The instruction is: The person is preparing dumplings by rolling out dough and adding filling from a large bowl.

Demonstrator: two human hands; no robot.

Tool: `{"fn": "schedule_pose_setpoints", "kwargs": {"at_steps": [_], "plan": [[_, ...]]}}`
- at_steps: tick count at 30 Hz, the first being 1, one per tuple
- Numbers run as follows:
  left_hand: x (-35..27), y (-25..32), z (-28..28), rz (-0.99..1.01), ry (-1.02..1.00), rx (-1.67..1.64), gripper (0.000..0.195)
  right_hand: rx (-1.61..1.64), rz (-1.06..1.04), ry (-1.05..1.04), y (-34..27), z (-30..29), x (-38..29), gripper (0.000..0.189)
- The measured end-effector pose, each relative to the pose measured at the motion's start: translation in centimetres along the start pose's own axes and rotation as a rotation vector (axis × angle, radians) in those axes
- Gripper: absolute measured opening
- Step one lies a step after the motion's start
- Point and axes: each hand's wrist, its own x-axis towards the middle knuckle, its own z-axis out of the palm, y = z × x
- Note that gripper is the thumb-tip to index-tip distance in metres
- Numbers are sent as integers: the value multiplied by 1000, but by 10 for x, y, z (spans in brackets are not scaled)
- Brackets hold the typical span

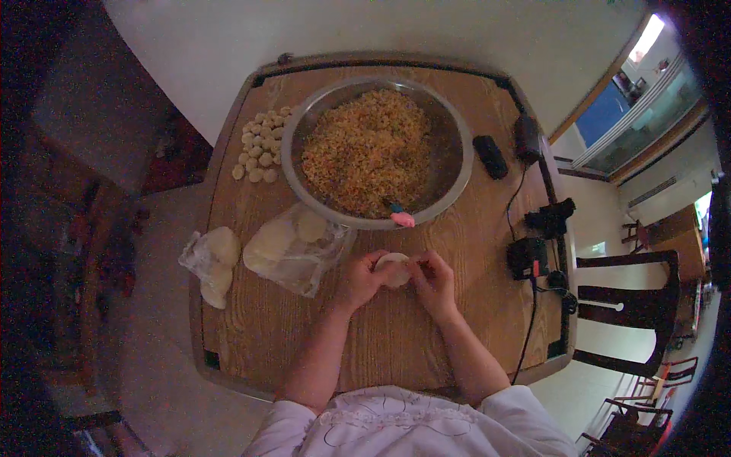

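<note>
Between my hands is a thin round dough wrapper (pixel 395 271). My left hand (pixel 363 281) grips its left edge, and the fingers of my right hand (pixel 434 284) pinch its right edge. Just beyond them stands a large metal bowl (pixel 465 177) of chopped, orange-brown filling (pixel 368 151). A utensil with a pink handle end (pixel 403 219) rests over the bowl's near rim. Left of the bowl lie several small round dough pieces (pixel 266 159). A clear plastic bag (pixel 285 251) with pale round wrappers lies left of my hands.
Another plastic bag with pale dough (pixel 220 263) lies near the table's left edge. On the right are a dark oblong object (pixel 490 157), a black box-shaped device (pixel 526 258) and cables (pixel 530 331). A dark wooden chair (pixel 628 307) stands right of the wooden table (pixel 394 354).
</note>
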Motion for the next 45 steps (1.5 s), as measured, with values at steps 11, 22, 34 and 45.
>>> {"fn": "schedule_pose_setpoints", "kwargs": {"at_steps": [11, 22, 34, 45], "plan": [[8, 13, -5, -51, 76, -345, 30, -657, -528, 196, -67, 5, 50, 38], [28, -16, -8, -110, -136, -709, 38, 18, -215, -25, -82, -22, 104, 9], [21, -20, -12, -138, -187, -762, 41, -350, -378, 17, -93, -24, 94, 12], [25, -19, -8, -105, -191, -807, 40, -861, -260, 155, -81, -45, 133, 16]]}}
